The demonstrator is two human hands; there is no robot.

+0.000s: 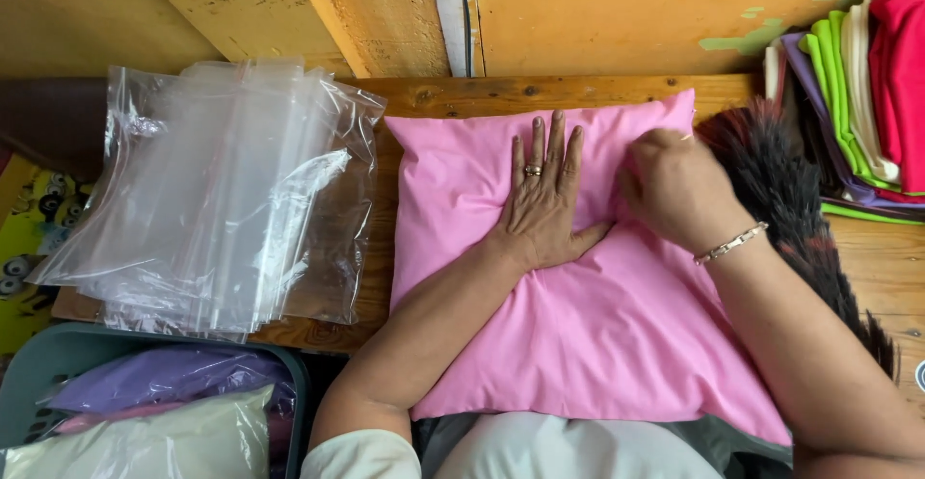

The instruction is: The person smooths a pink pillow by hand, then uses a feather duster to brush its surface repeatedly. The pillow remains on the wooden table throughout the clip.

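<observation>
A pink pillow (597, 325) lies on a wooden table (482, 93) in front of me. My left hand (544, 199) rests flat on the pillow's upper middle, fingers together and stretched out, a ring on one finger. My right hand (674, 185), with a bracelet at the wrist, is closed on the pillow's fabric near its upper right edge. A dark feathery duster (790, 209) lies just right of that hand, partly under my forearm.
A stack of clear plastic bags (222, 199) lies on the table's left side. A grey-green basket (58, 363) at bottom left holds bagged purple and pale pillows. Folded coloured fabrics (867, 84) are stacked at the far right. A yellow wall stands behind.
</observation>
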